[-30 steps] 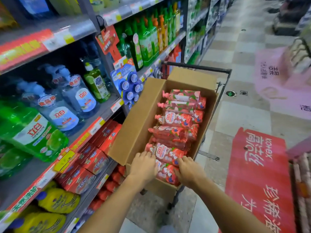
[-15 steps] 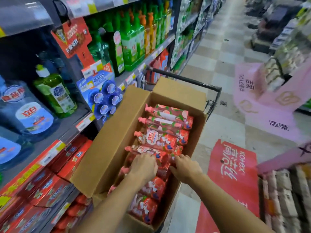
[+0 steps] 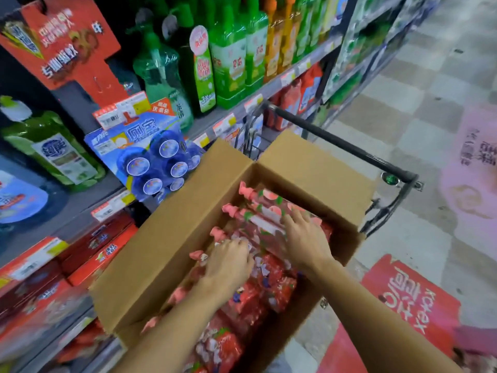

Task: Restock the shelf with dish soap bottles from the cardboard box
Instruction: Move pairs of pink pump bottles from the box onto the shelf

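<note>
Both hands [image 3: 228, 265] reached deeper; bottles [image 3: 258, 214] lie caps left.

One cardboard box [image 3: 172, 254] holds the pink dish soap bottles [image 3: 258, 208]. Three pink caps show clearly beyond the fingertips; the blurred rest cannot be counted.

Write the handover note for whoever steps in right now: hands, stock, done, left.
Left hand: inside the open brown cardboard box, fingers curled down onto the pink-capped, red-and-pink dish soap bottles; the blur hides whether it grips one.
Right hand: fingers spread flat on a bottle further back in the box.
Stock: the bottles lie on their sides in the box, which sits on a black-handled cart beside the grey store shelf.
Done: no bottle lifted out.
Left: lift the bottles and stand them on the shelf.
</note>
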`<control>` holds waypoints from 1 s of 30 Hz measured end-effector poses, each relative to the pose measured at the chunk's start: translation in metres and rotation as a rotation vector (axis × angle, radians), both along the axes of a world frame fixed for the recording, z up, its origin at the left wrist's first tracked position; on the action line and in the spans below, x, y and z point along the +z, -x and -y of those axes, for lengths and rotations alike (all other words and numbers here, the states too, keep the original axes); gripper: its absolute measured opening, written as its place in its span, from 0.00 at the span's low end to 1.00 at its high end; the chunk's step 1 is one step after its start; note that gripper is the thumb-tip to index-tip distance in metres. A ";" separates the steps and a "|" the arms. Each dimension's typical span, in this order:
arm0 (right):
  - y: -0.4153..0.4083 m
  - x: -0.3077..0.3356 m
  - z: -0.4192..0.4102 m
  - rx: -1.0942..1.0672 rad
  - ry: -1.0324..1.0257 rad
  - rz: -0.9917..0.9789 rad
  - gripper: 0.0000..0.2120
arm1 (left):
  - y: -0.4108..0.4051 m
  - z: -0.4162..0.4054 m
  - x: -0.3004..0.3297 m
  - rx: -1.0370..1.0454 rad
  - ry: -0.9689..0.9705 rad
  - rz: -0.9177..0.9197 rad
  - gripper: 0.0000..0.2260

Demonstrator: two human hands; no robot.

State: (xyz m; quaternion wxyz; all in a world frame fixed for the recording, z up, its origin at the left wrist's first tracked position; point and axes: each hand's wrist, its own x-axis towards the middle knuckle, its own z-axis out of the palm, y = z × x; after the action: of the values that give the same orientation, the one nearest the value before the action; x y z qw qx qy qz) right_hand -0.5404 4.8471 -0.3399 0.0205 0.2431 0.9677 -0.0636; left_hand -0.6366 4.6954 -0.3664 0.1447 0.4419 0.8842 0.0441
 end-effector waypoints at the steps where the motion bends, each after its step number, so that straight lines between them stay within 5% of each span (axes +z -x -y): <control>1: 0.005 -0.004 -0.011 0.032 -0.027 -0.023 0.23 | 0.000 -0.012 -0.002 0.063 -0.016 0.036 0.10; 5: 0.026 -0.030 -0.041 0.059 -0.035 -0.011 0.19 | 0.001 -0.056 -0.010 0.366 0.000 0.204 0.13; 9: 0.042 -0.047 -0.053 0.036 0.027 0.058 0.28 | 0.002 -0.084 -0.024 0.667 -0.024 0.377 0.26; 17: 0.060 -0.054 -0.075 -0.015 0.095 0.146 0.43 | -0.001 -0.109 -0.039 1.105 -0.198 0.767 0.38; 20: 0.061 -0.049 -0.079 0.019 0.094 0.139 0.40 | 0.008 -0.113 -0.036 1.293 -0.261 0.975 0.27; 23: 0.050 -0.043 -0.079 0.028 0.132 0.078 0.35 | 0.015 -0.118 -0.036 1.322 -0.272 0.981 0.20; 27: 0.034 -0.028 -0.092 -0.026 0.300 -0.072 0.33 | 0.015 -0.130 -0.062 1.340 -0.153 0.953 0.53; 30: 0.029 -0.012 -0.103 -0.055 0.505 -0.144 0.34 | 0.017 -0.136 -0.077 1.324 -0.086 0.879 0.57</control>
State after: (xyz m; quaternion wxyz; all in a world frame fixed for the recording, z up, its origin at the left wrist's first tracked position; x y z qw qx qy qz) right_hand -0.5692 4.9502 -0.3520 0.0100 0.2511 0.9132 -0.3207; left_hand -0.6540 4.8311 -0.4435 0.4069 -0.2282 0.8225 0.3253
